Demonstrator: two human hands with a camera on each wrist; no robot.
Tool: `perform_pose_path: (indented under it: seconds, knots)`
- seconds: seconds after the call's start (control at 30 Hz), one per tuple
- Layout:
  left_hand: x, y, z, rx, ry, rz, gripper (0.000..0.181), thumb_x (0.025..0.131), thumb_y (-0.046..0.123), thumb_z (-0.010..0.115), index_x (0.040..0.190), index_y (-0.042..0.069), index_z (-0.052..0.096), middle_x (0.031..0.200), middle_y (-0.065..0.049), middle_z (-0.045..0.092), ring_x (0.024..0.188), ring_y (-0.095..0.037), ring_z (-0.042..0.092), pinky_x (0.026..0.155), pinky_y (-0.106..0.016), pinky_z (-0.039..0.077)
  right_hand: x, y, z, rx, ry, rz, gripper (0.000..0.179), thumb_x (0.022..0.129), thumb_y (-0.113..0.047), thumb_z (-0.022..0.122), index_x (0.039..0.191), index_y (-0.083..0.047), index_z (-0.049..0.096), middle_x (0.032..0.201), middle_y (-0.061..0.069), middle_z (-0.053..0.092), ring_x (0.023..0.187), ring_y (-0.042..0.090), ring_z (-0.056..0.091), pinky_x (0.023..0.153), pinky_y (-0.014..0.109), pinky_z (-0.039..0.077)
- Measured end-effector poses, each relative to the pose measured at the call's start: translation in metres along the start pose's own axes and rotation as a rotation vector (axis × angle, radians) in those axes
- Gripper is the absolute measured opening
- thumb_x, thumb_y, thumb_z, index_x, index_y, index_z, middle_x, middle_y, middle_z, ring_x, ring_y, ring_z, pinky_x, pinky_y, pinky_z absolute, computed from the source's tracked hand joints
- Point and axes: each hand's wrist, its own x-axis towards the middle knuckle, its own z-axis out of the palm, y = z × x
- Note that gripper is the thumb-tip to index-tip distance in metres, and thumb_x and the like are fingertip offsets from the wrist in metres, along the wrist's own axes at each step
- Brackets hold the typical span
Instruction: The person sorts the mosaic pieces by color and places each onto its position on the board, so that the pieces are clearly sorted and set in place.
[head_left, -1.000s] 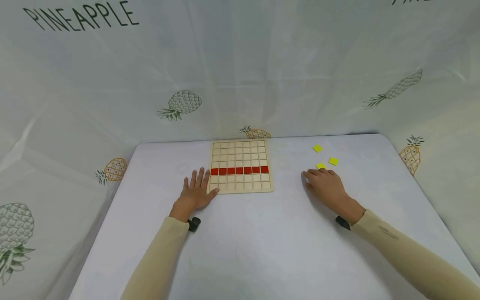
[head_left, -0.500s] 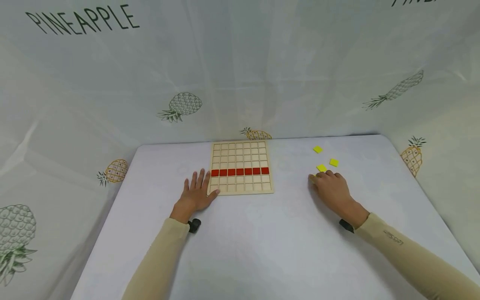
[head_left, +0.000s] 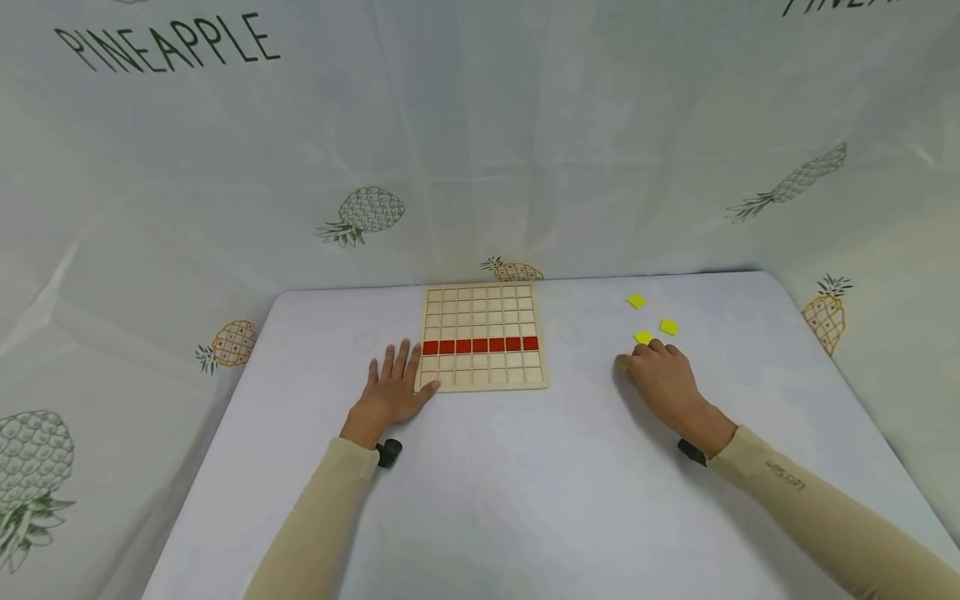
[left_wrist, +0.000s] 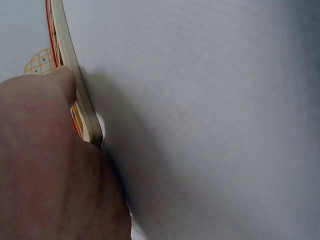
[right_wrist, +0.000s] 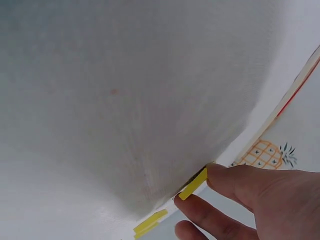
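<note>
Yellow tiles (head_left: 637, 301), 4, plus 7 red squares (head_left: 480, 345) on 1 board (head_left: 480, 317)

A pale cloth (head_left: 480, 125) printed with pineapples hangs behind the white table (head_left: 480, 500) and along both its sides, with soft creases and fold lines. Dark capital letters (head_left: 167, 42) at upper left spell PINEAPPLE; more lettering (head_left: 840, 4) at upper right is cut off. Some pineapples are dark green-grey (head_left: 371, 210), others orange (head_left: 234, 343). The table's far corners are rounded. The light is soft and diffuse.
</note>
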Motion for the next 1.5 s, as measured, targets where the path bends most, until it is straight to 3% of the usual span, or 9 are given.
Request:
perform_pose_path:
  seconds: [0.2,0.43,0.93,1.5]
  knots:
    - [-0.001,0.000,0.000,0.009,0.005,-0.002,0.089,0.110,0.060,0.036,0.170,0.006,-0.002,0.177,-0.018,-0.012,0.162,-0.042,-0.013,0.128,-0.065,-0.004,0.003,-0.005,-0.001,0.061,0.060,-0.020,0.025,0.083,0.007,0.085,0.104,-0.006,0.083,0.096,0.016,0.077,0.092,0.038,0.068,0.081,0.052,0.059]
    - [-0.001,-0.001,0.000,0.021,-0.008,0.004,0.087,0.111,0.058,0.034,0.170,0.006,-0.005,0.176,-0.018,-0.014,0.162,-0.042,-0.014,0.128,-0.064,-0.005,0.016,-0.018,-0.002,0.067,0.162,-0.079,0.031,0.079,0.007,0.087,0.105,-0.010,0.084,0.096,0.012,0.079,0.088,0.034,0.070,0.076,0.046,0.060]
    - [-0.007,0.000,-0.002,-0.005,-0.003,0.004,0.087,0.111,0.056,0.036,0.170,0.006,-0.005,0.176,-0.018,-0.014,0.162,-0.042,-0.015,0.128,-0.064,-0.007,0.062,-0.075,-0.014,0.072,0.124,-0.171,0.031,0.084,-0.006,0.090,0.114,-0.013,0.084,0.106,0.009,0.080,0.098,0.030,0.070,0.082,0.042,0.060]
    - [-0.008,0.004,-0.005,0.019,-0.013,0.001,0.087,0.111,0.057,0.036,0.170,0.006,-0.003,0.177,-0.018,-0.013,0.162,-0.042,-0.012,0.128,-0.064,-0.004,0.095,-0.131,-0.001,0.104,0.176,-0.313,0.028,0.089,-0.003,0.084,0.114,-0.018,0.083,0.103,0.004,0.078,0.096,0.025,0.068,0.081,0.036,0.059]
